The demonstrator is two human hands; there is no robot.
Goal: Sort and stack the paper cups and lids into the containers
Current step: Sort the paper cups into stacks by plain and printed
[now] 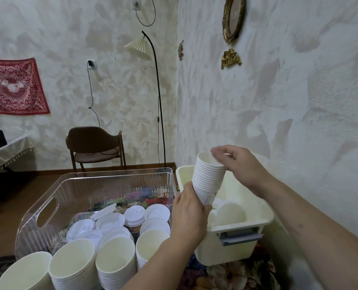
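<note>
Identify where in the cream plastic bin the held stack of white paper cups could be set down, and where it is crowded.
Free: the cream plastic bin looks bare at its far end, behind the stack of white paper cups. Crowded: its near right part holds pale cups or lids; the clear ribbed plastic basket is filled with white lids and cup stacks.

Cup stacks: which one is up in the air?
The cup stack over the cream bin. The left hand grips its base, the right hand touches its rim. The others sit low by the clear bin.
</note>
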